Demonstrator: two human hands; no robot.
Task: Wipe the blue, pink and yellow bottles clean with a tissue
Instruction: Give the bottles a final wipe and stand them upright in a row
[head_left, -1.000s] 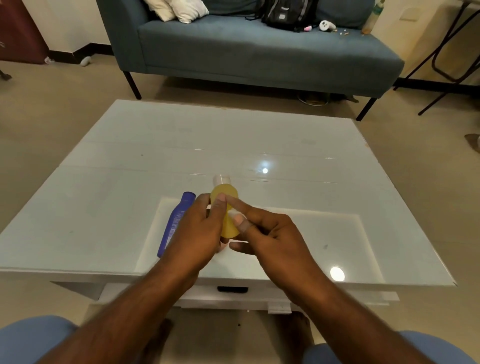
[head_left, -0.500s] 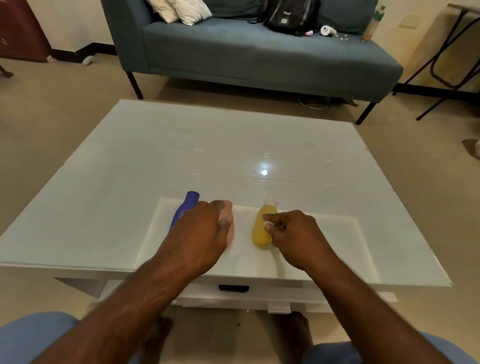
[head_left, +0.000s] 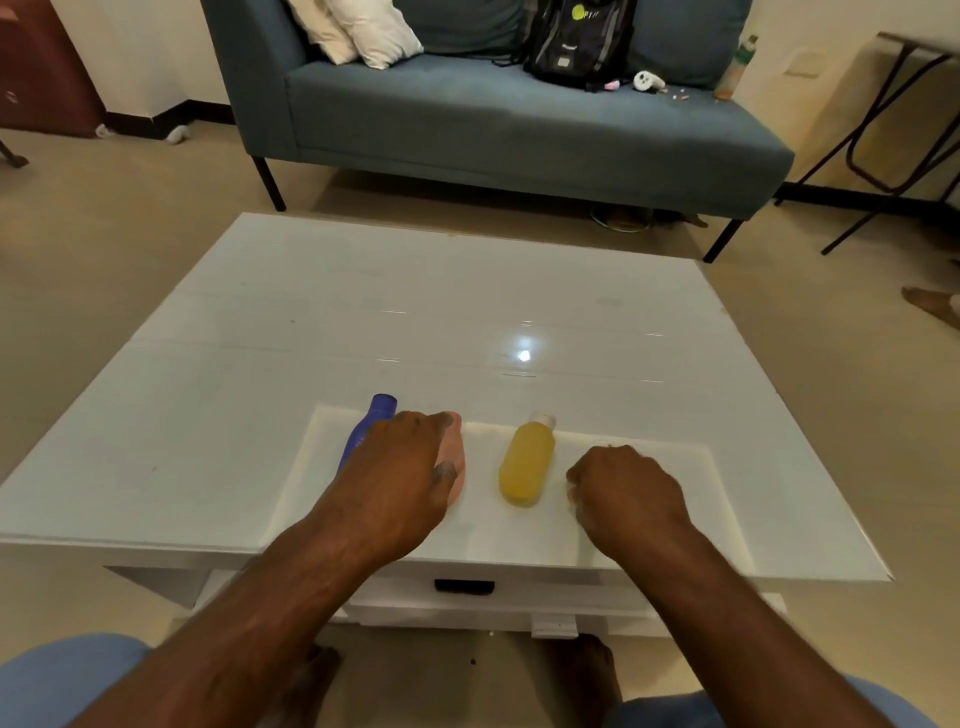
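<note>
Our glossy white bench (head_left: 311, 364), 3 bottles lying near its front edge, our left hand (head_left: 400, 467) gripping the pink bottle (head_left: 456, 457), our right hand (head_left: 623, 488) curled beside the yellow bottle (head_left: 525, 462), contents we cannot tell, blue bottle (head_left: 366, 428), blue sofa (head_left: 519, 124) behind.

Blue bottle (head_left: 370, 427), plain, at 9 o'clock of pink bottle (head_left: 455, 462); yellow bottle (head_left: 527, 464), pale cap, at its 3 o'clock. White glossy table (head_left: 332, 332). Teal sofa (head_left: 498, 119), white pillows (head_left: 363, 31), black backpack (head_left: 576, 41).

Three bottles were laid on the table (head_left: 218, 415): one (head_left: 366, 431) left of the left hand (head_left: 400, 467), one (head_left: 454, 467) under it, one (head_left: 525, 462) between the hands, left of the right hand (head_left: 626, 488).
</note>
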